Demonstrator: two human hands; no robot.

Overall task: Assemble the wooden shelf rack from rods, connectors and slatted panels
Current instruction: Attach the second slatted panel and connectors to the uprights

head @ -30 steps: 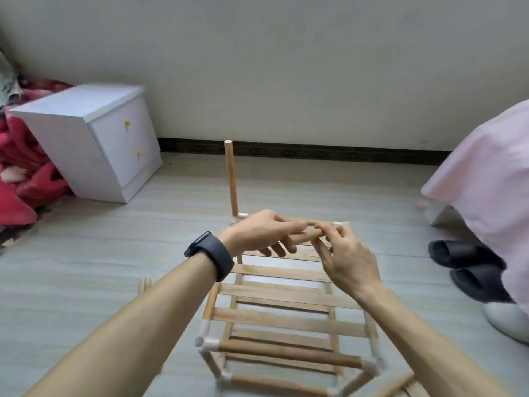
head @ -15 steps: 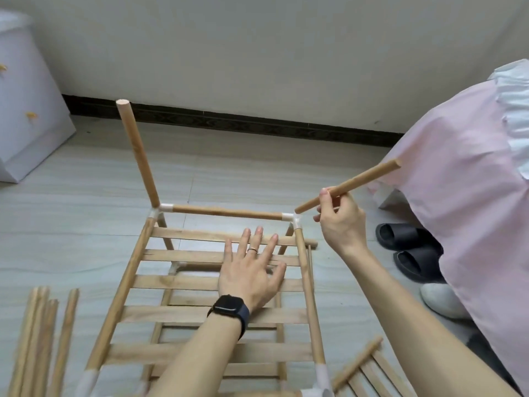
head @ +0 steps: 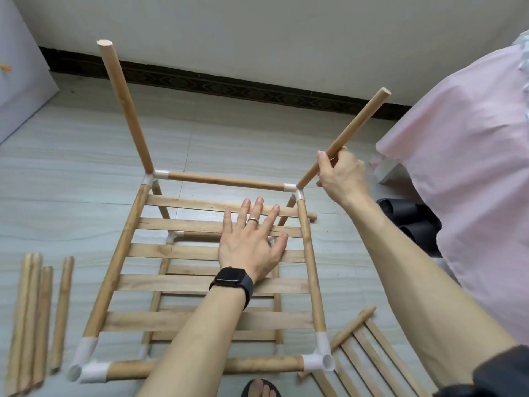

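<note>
Shelf rack (head: 120, 253) stands on the grey floor (head: 71, 167) in front of the person, half built. Its upper slatted panel (head: 171, 283) lies flat between two side rods, and a lower panel shows through the gaps under it. White connectors join the rods at the corners.

The left hand (head: 249, 245) lies flat on the slats, near the far right part of the panel, with the fingers straight and spread. It wears a ring (head: 253, 220), and a dark watch (head: 233, 279) is on the wrist.

The right hand (head: 340, 179) is closed around a loose rod (head: 357, 121) near its lower end. This rod is tilted to the right, and its lower end meets the far right connector (head: 294, 190). Whether it already sits inside I cannot tell. The two hands are apart.

At the far left connector (head: 156, 176) another rod (head: 126, 107) stands up, leaning a little to the left. The near right connector (head: 320, 359) has an open socket.

Several spare rods (head: 37, 319) lie together on the floor at the left. A second slatted panel (head: 369, 353) lies at the lower right, just beside the rack. A pink cloth (head: 472, 167) hangs at the right, with dark slippers (head: 409, 222) under its edge.
</note>
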